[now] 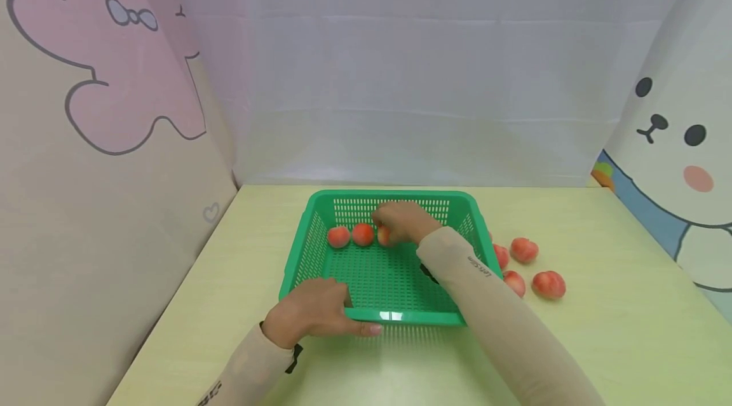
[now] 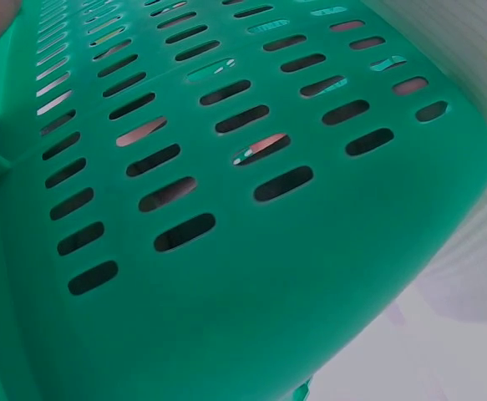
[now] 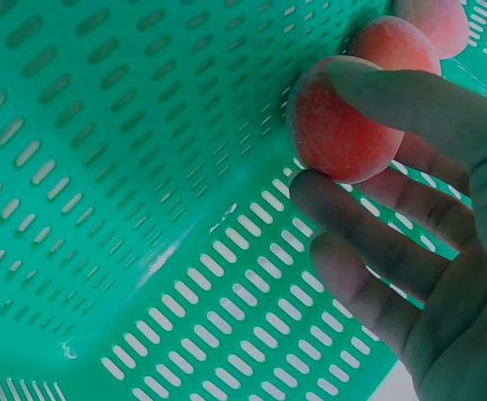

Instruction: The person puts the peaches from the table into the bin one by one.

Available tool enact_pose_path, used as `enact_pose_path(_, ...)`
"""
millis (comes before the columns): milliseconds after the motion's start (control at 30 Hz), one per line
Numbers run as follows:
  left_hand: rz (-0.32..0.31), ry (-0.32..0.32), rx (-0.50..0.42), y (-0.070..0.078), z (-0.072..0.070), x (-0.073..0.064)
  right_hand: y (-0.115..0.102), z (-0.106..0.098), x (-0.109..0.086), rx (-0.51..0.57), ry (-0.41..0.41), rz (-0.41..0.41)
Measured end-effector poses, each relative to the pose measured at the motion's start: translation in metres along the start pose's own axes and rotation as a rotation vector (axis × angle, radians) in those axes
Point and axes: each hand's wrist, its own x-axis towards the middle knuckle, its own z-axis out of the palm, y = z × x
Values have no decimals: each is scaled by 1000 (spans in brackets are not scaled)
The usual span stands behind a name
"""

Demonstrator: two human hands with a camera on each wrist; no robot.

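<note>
A green slotted plastic basket (image 1: pixel 394 194) sits on the table. My left hand (image 1: pixel 314 309) grips its near rim at the left, thumb outside and fingers over the edge. The left wrist view is filled by the basket's slotted wall (image 2: pixel 226 301). Inside the basket, near the far wall, my right hand (image 1: pixel 405 220) holds a red peach (image 3: pixel 339 121) between thumb and fingers, low by the basket floor. Two more peaches stand in a row to its left, one red (image 1: pixel 363 234) and one paler (image 1: pixel 338 237).
Several peaches lie on the table right of the basket, among them one peach (image 1: pixel 524 250) farther back and another (image 1: pixel 549 284) nearer. The pale yellow table (image 1: pixel 257 234) ends at a white curtain (image 1: pixel 400 94). Cartoon-printed panels stand at left and right.
</note>
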Motion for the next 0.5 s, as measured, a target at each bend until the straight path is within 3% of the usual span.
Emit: enact_pose_path(500, -9, 9, -7, 2, -1, -2, -2, -2, 0, -7, -28, 3)
